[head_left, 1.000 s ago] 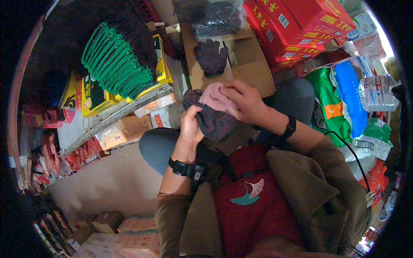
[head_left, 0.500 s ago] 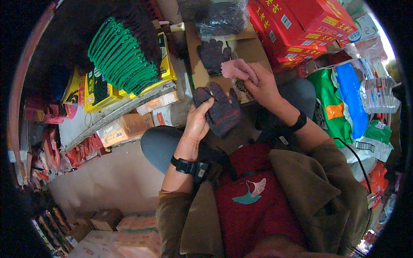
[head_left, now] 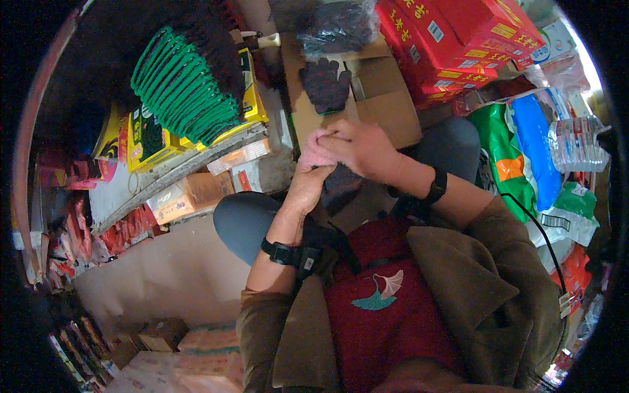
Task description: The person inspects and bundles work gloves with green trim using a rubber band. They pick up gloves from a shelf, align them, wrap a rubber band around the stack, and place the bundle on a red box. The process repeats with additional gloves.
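Note:
My left hand (head_left: pixel 309 190) is closed on a dark knitted glove (head_left: pixel 342 188), whose lower part hangs between my wrists. A pink cloth (head_left: pixel 317 153) covers the upper part of this glove. My right hand (head_left: pixel 368 149) grips the cloth and presses it against the glove, close to my left fingers. The covered fingers of the glove are hidden. Just beyond my hands a second dark knitted glove (head_left: pixel 325 86) lies flat on a cardboard box (head_left: pixel 383 105).
At the left, a stack of dark gloves with green cuffs (head_left: pixel 187 88) rests on yellow boxes (head_left: pixel 151 141) on a shelf. A plastic-wrapped dark bundle (head_left: pixel 337 29) lies at the far side. Red cartons (head_left: pixel 452 39) and a green packet (head_left: pixel 501 154) stand to the right.
My right hand has moved left and down, bringing the pink cloth from the air beside the glove onto it. The cardboard box's flaps are now less covered by my arm.

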A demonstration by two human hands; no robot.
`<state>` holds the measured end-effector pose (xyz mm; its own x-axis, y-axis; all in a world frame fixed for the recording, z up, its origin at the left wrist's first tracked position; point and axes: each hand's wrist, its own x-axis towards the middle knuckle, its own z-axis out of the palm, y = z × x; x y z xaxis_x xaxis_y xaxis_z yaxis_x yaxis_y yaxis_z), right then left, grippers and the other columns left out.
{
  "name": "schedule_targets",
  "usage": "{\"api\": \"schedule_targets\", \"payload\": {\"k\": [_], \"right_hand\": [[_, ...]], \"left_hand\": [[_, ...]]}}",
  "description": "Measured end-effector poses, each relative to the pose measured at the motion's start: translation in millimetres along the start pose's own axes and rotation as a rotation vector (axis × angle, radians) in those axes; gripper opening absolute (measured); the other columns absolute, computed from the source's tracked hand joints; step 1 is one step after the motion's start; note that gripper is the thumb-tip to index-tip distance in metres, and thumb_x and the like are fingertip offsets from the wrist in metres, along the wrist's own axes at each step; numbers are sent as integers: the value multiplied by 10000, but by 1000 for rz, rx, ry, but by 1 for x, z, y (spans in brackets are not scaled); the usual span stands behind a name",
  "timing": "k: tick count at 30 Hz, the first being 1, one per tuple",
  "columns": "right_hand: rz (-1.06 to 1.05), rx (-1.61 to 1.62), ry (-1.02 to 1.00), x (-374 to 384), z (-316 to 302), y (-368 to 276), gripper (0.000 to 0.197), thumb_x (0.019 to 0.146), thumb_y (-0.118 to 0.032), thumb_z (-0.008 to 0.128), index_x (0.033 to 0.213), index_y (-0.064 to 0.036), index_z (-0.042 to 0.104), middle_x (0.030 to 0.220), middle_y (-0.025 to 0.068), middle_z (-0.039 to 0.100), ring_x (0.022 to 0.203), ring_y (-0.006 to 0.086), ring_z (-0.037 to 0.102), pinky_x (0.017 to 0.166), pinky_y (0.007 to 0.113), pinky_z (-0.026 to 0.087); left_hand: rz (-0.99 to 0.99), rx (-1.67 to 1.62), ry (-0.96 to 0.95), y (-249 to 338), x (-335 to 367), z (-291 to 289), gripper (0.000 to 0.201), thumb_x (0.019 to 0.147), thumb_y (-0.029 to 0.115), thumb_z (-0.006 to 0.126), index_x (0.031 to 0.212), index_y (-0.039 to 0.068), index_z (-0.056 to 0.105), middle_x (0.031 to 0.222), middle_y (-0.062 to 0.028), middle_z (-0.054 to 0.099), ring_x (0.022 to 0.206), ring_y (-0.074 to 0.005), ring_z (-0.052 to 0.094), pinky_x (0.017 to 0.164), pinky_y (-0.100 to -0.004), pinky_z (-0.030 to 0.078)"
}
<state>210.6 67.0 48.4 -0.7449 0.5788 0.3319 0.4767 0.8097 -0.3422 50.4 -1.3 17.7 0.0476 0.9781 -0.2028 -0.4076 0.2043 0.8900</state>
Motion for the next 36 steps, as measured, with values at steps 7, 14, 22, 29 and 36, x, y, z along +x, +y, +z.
{"api": "schedule_targets", "payload": {"k": [7,14,22,29,36], "right_hand": [[256,76,88,-13,-9,32,393,812,-112,676,1201,-151,633,1090,102,626,970,351,645,774,443,561],[324,340,160,-19,-13,39,505,785,-16,655,1280,-116,625,1032,134,640,1010,372,624,868,418,522],[147,207,238,-8,-26,21,514,767,-19,672,1267,-130,638,1101,111,630,1049,326,626,878,388,542],[-5,67,127,-7,0,11,451,743,-51,722,1186,-121,673,1146,119,635,995,334,658,810,408,553],[226,10,95,-26,1,50,481,816,-104,665,1288,-178,608,1225,133,601,1008,349,643,845,432,560]], "left_hand": [[-150,-231,-85,6,1,-4,284,1009,38,517,1281,18,594,1199,-72,653,1087,-167,632,943,-329,530],[-233,-298,2,5,5,-7,191,990,68,579,1170,69,642,1153,-45,675,1044,-169,646,932,-344,540],[-117,-288,30,-8,8,-14,185,980,41,574,1146,66,654,1092,-42,691,982,-169,665,886,-332,551],[-99,-37,66,-18,9,-23,245,990,43,559,1216,15,649,1087,-41,689,980,-134,647,898,-283,522],[-52,-298,-3,9,1,-15,311,1014,102,538,1306,0,573,1254,-154,666,1073,-186,642,933,-352,541]]}}
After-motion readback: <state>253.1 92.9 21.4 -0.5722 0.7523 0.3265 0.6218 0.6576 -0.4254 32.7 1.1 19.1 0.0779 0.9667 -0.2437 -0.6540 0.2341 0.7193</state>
